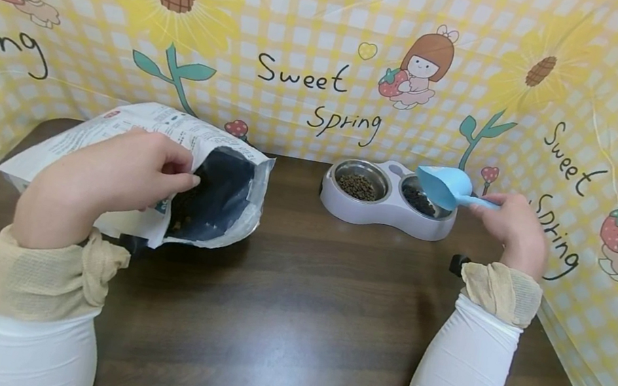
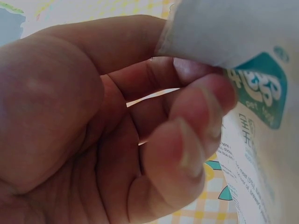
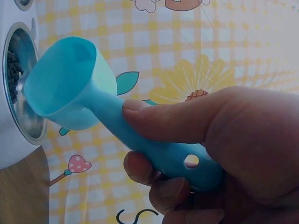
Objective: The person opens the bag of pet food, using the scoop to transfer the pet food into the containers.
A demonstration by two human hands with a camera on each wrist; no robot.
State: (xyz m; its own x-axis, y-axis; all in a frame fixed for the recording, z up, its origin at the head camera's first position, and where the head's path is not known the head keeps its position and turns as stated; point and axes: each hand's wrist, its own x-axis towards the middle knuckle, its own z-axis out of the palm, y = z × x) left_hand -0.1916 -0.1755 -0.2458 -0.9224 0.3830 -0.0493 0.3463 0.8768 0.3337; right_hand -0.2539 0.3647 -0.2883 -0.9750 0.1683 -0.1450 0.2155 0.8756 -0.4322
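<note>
My right hand grips the handle of a light blue scoop, thumb along its top in the right wrist view. The scoop's tilted cup looks bare inside and hangs over the right bowl of a pale double pet feeder. Dark pellets lie in that bowl; brown kibble lies in the left steel bowl. At the left, my left hand pinches the edge of a white pet food bag. The bag lies on its side, its dark mouth facing right, with some kibble inside.
The brown wooden table spreads in front of both arms. A yellow checked cloth with flowers and cartoon figures hangs behind and along both sides. The bag stands close to the back cloth, as does the feeder.
</note>
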